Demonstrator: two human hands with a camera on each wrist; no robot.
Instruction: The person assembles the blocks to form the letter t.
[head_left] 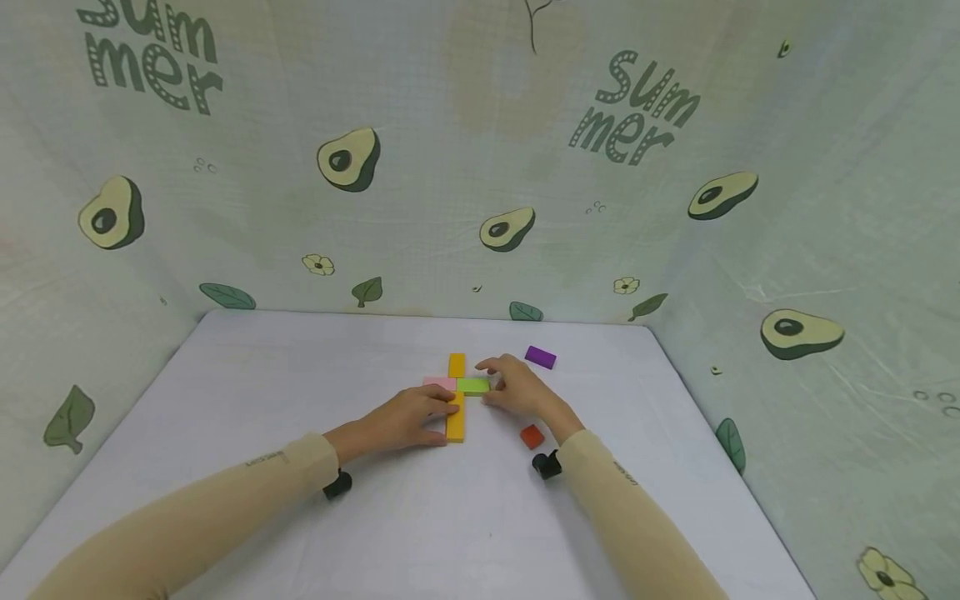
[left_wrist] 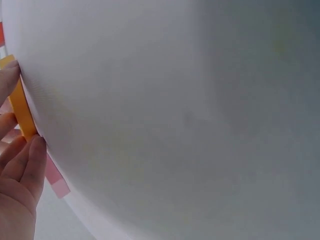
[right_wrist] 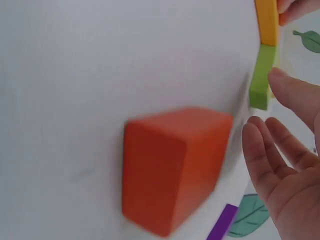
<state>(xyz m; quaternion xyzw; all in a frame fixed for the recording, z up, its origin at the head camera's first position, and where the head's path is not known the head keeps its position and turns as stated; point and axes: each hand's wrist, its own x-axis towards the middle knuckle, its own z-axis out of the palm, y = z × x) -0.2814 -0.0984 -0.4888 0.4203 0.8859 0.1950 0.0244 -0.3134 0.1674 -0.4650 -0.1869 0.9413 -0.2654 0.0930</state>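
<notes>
Soft, diffuse light; blur up close
Faint shadows across the white table [head_left: 360,542]; left wrist view dims rightward; red block [right_wrist: 175,165] soft-edged, perhaps out of focus

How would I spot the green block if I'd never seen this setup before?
On the white table, between the left hand and the right hand, blocks form a cross. The green block is the arm nearest the right hand, opposite the pink block. It is the only green block; its neighbours are pink and yellow.
</notes>
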